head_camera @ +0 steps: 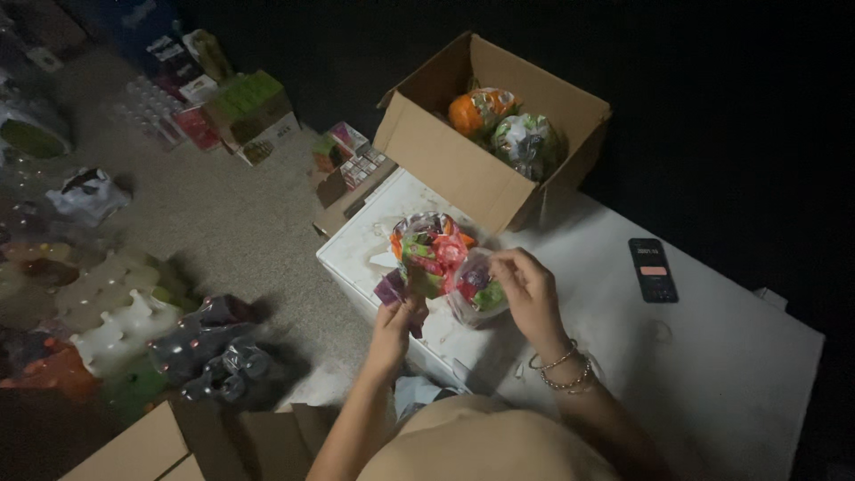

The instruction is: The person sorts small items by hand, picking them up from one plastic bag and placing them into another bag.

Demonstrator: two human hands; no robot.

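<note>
A clear plastic bag of colourful wrapped sweets (443, 260) is pinched at its edges by the closed fingers of the left hand (398, 319) and right hand (525, 287), above a white table (712, 356). Behind it, filled bags are seen inside an open cardboard box (463, 169); a phone (653, 270) lies to the right.

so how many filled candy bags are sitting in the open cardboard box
2 show: an orange bag at the left of the cardboard box and a greenish bag to its right. The box walls may hide more.

Candy bag (441, 258) on table (712, 356); open box (445, 165) behind it; phone (653, 270) right.
</note>
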